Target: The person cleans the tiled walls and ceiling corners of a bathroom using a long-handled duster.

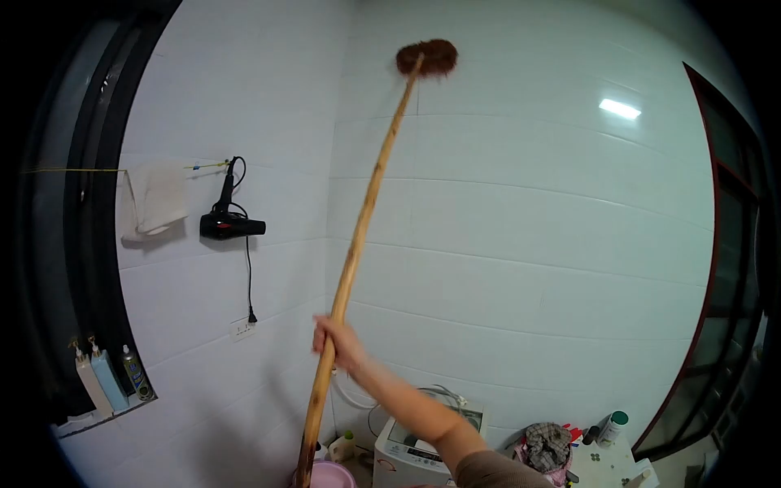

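Note:
My right hand point(338, 343) is closed around a long wooden pole at about the middle of its visible length. The pole point(366, 211) slants up and a little to the right, and its darkened lower end runs out of the bottom of the view. At its top sits a bushy reddish-brown brush head point(438, 57), up against the white tiled wall point(521, 195); whether the bristles touch it I cannot tell. My left hand is out of view.
A black hair dryer point(232, 225) and a white towel point(156, 199) hang at left. Pump bottles point(107, 378) stand on the window ledge. Below are a pink basin point(332, 474), a washing machine point(411, 455), a bunched checked cloth point(547, 446) and a green-lidded container point(613, 429).

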### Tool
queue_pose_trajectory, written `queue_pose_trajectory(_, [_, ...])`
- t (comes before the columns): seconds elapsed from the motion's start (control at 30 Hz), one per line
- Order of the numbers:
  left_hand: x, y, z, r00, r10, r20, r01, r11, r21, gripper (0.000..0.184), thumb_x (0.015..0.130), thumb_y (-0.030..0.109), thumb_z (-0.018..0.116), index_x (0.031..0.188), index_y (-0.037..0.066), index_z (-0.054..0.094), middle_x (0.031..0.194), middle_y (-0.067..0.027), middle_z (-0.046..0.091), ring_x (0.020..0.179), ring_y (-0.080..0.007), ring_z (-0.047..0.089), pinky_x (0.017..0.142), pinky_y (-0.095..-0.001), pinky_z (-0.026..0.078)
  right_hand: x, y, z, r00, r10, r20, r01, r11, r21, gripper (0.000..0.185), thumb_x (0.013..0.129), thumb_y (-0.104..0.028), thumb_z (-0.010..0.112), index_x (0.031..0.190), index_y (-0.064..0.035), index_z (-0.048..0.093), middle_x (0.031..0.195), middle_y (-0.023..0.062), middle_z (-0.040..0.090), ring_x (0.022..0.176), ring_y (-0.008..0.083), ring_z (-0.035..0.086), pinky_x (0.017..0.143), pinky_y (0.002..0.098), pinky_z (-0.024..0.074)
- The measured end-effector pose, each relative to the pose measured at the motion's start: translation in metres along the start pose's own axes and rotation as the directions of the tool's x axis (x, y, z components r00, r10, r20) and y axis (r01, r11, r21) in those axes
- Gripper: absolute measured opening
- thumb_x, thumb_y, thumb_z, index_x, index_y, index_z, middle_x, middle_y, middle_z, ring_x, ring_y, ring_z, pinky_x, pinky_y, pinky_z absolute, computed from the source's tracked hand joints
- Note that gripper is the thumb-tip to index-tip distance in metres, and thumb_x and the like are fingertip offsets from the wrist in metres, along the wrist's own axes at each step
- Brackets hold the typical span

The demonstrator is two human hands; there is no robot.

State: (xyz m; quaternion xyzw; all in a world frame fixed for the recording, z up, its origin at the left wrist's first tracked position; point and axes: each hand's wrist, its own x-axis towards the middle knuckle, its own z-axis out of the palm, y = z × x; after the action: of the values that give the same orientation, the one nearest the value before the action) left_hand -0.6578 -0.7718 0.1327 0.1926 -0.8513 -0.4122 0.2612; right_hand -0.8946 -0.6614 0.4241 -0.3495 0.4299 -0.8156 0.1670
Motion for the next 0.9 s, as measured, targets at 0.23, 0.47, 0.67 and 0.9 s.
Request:
queue_pose_trajectory(0.23, [0.094, 0.185, -0.017, 0.976, 0.191, 0.102, -0.135, 0.904, -0.406, 0.015, 0.071, 0.008, 0.061, 0.074, -0.001, 0.049, 0.057, -0.0106, 0.053, 0.046, -0.0206, 0.055, 0.045, -0.0357, 0.044, 0.078, -0.141, 0.017, 0.987, -0.102, 0.122, 0.107, 0.994, -0.034, 0.014, 0.08, -0.012, 0.06, 0.081, -0.0059, 0.048, 0.063, 0.0039, 0.047, 0.053, 0.0159, 0.05, 0.052, 0.0335, 0.0466])
queue_pose_trajectory(0.47, [0.15, 0.359, -0.045, 0.914, 0.357, 0.193, -0.196, 0.804, -0.561, 0.016, 0.071, 0.001, 0.057, 0.069, 0.002, 0.041, 0.049, -0.0052, 0.044, 0.032, -0.0159, 0.045, 0.027, -0.0322, 0.033, 0.077, -0.234, 0.031, 0.973, -0.221, 0.064, 0.228, 0.964, -0.134, 0.016, 0.078, -0.01, 0.061, 0.081, -0.0045, 0.046, 0.065, 0.0049, 0.048, 0.053, 0.016, 0.053, 0.049, 0.0338, 0.0492])
queue_pose_trajectory(0.67, [0.155, 0.421, -0.034, 0.874, 0.447, 0.189, -0.257, 0.757, -0.6, 0.018, 0.072, 0.0, 0.056, 0.072, 0.005, 0.039, 0.048, -0.002, 0.041, 0.03, -0.0121, 0.041, 0.026, -0.0285, 0.029, 0.06, -0.287, 0.018, 0.952, -0.304, 0.017, 0.302, 0.932, -0.199, 0.016, 0.08, -0.011, 0.061, 0.078, -0.0056, 0.046, 0.064, 0.0047, 0.049, 0.052, 0.0148, 0.051, 0.048, 0.0332, 0.0478])
queue_pose_trajectory(0.9, [0.133, 0.454, -0.012, 0.851, 0.49, 0.191, -0.345, 0.795, -0.499, 0.011, 0.072, 0.002, 0.051, 0.072, 0.002, 0.039, 0.052, -0.0054, 0.043, 0.033, -0.0147, 0.043, 0.029, -0.0303, 0.032, 0.023, -0.331, -0.006, 0.919, -0.384, -0.087, 0.333, 0.875, -0.351, 0.016, 0.08, -0.012, 0.058, 0.075, -0.0061, 0.044, 0.061, 0.0035, 0.047, 0.045, 0.014, 0.049, 0.043, 0.0331, 0.0459])
